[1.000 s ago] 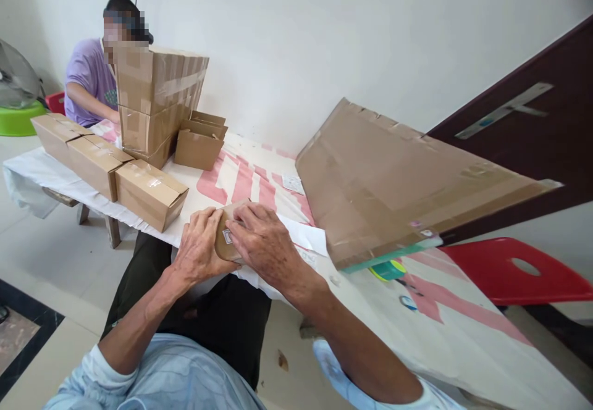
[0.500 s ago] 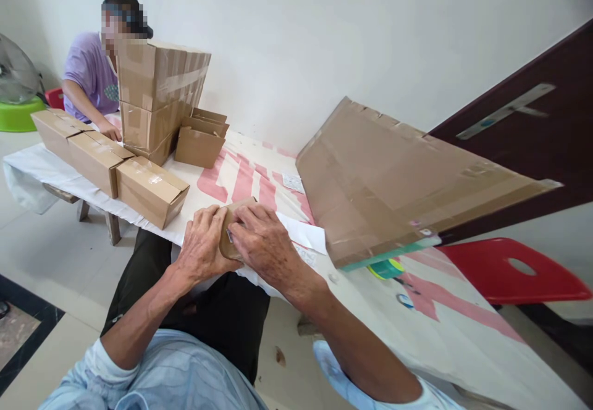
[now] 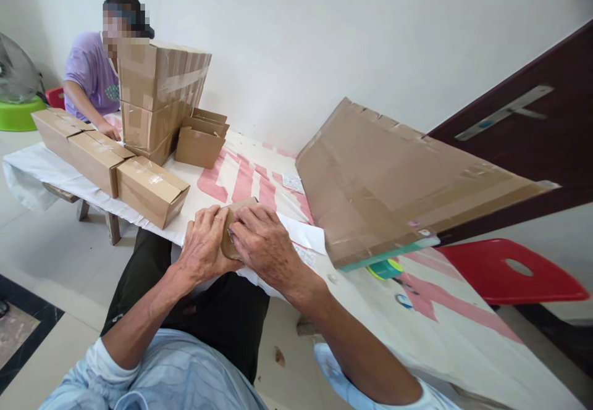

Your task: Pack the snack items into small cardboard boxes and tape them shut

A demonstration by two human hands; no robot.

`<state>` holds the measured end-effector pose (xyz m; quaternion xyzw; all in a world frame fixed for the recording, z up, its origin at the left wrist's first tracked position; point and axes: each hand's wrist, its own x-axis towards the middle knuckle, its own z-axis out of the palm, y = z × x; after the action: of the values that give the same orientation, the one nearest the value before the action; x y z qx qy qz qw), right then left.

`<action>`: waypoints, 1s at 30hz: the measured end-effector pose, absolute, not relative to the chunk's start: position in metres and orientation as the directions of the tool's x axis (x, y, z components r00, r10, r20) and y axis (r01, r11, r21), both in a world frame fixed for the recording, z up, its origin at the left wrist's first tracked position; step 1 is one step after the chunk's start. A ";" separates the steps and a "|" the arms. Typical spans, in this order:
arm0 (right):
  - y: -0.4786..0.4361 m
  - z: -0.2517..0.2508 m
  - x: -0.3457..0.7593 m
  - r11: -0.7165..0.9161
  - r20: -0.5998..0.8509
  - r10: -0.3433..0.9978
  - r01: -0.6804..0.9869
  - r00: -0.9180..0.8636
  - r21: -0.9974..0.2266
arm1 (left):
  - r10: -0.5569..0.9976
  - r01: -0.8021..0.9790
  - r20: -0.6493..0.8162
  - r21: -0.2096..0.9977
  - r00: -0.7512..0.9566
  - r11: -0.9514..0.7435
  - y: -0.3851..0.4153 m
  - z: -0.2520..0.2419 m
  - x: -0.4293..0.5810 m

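A small brown cardboard box (image 3: 230,247) is held at the table's near edge, over my lap. My left hand (image 3: 202,241) wraps round its left side, with the thumb along the near edge. Across its top lies my right hand (image 3: 262,237), fingers bent and pressed together against the box's face. A tiny pale, shiny bit (image 3: 230,233) shows at those fingertips, too small to name. Much of the box is hidden under the right hand. A white paper sheet (image 3: 306,237) lies just beyond my right wrist.
Taped cardboard boxes (image 3: 152,184) line the table's left edge, beside a tall stack of boxes (image 3: 139,79) and an open carton (image 3: 199,147). A large cardboard panel (image 3: 370,181) leans at right, near a tape roll (image 3: 386,268) and red stool (image 3: 514,271). Another person (image 3: 90,73) sits behind the stack.
My right fingers have shifted very slightly on the box, and the pale bit at their tips looks a little different. Both hands keep their hold; the surroundings are unchanged.
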<state>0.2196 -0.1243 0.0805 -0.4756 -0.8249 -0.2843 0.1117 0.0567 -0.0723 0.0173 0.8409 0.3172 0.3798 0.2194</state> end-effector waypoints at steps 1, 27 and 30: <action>-0.124 0.080 0.220 0.384 0.454 0.726 0.852 -0.517 0.357 | 0.699 0.366 0.501 0.610 0.509 -0.703 -0.072 0.017 0.057; -0.131 0.076 0.222 0.378 0.510 0.707 0.871 -0.491 0.315 | 0.691 0.400 0.497 0.572 0.525 -0.716 -0.079 0.023 0.061; -0.133 0.076 0.223 0.389 0.498 0.720 0.875 -0.484 0.288 | 0.692 0.400 0.494 0.574 0.527 -0.715 -0.080 0.024 0.062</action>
<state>0.2235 -0.1325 0.0764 -0.4862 -0.8202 -0.2629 0.1476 0.0623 -0.0800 0.0241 0.8507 0.3208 0.3654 0.1995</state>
